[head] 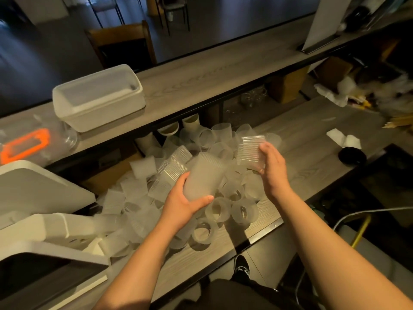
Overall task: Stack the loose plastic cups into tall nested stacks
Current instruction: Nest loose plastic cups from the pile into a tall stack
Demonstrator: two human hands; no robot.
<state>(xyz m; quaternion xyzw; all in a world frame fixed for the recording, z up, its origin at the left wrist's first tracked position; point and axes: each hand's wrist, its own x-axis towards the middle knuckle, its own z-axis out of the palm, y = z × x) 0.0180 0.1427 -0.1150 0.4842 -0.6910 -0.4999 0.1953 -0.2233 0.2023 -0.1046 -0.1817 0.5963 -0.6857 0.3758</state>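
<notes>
Head | left hand (183, 206) grip wraps stack (204, 175) | right hand (271, 163) grip pinches ribbed cup (251, 149) | risk: tilted nesting jams; pile (223, 209) near desk (301, 157) edge may roll off

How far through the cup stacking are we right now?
Early on, by the look of it. Done: a few short ribbed stacks lie in the pile. In hand: the left hand grips a frosted stack, and the right hand holds a ribbed clear stack above the pile. Left: many loose cups cover the counter.
</notes>
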